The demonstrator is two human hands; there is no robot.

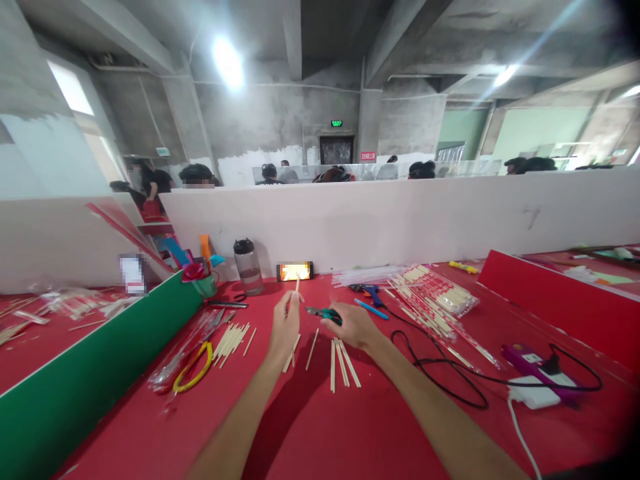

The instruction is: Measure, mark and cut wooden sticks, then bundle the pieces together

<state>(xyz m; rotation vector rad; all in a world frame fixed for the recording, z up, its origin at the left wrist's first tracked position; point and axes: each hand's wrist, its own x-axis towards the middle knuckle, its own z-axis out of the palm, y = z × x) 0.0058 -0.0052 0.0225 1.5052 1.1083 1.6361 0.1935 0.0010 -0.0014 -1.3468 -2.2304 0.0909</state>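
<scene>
My left hand (285, 321) is closed on a thin wooden stick (298, 284) that points up and away from me. In my right hand (356, 325) are pliers (325, 313) with green-and-black handles, their jaws pointing left toward the stick but apart from it. Below my hands, several loose sticks (345, 363) lie on the red table (310, 427), and a single stick (313, 349) lies between the hands. A bundle of short sticks (231, 343) rests to the left, beside yellow-handled scissors (194, 370).
A phone (295, 271) leans against the white partition (320, 227), near a bottle (249, 267). Right of my hands lie a blue glue gun (367, 291), packs of sticks (435, 300), a black cable (450, 363) and a purple power strip (540, 373). A green divider (110, 360) bounds the left.
</scene>
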